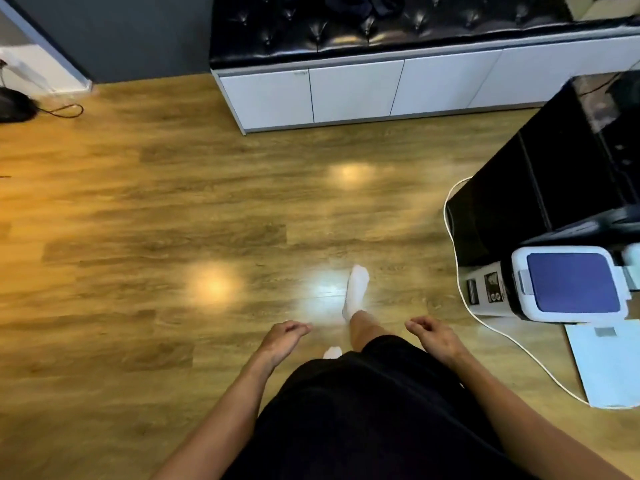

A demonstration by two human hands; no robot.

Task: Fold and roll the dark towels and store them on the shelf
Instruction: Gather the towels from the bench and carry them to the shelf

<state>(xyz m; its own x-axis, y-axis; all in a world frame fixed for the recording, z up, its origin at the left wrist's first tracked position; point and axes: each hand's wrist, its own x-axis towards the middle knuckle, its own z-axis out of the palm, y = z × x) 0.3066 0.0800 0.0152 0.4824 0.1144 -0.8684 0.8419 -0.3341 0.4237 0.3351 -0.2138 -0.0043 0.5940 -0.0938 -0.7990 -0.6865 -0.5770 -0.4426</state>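
Dark towels (363, 3) lie in a heap on the black tufted bench cushion (398, 29) at the top of the view, only partly in frame. My left hand (284, 336) hangs in front of me over the wooden floor, fingers loosely curled, holding nothing. My right hand (433, 336) is level with it on the other side of my leg, also loosely curled and empty. Both hands are far from the towels. No shelf is visible.
White cabinet doors (356, 91) run under the bench. A black cabinet (540, 188) stands at right, with a white bin with a blue lid (571, 284), a white cable (460, 292) and a pale scale (609, 365) near it. A dark object with a cord (14, 105) sits far left.
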